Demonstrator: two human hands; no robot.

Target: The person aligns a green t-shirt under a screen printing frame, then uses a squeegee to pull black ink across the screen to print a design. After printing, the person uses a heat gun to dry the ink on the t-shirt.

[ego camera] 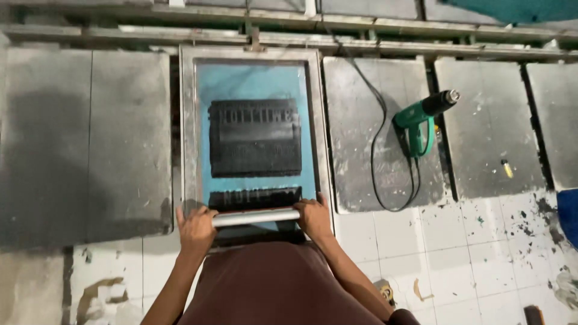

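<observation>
Left hand (195,227): curled around the left end of the squeegee handle (256,217), fingers wrapped over it.
Right hand (314,216): clenched on the handle's right end.
Squeegee handle: a pale metal bar lying crosswise at the near edge of the screen frame (187,126).
Screen: blue mesh (253,81) with a dark inked block in the middle.
Bench (129,138): grey worn panels carrying the frame.
Heat gun (421,117): green, on the panel to the right, black cord (376,150) looping beside it.
</observation>
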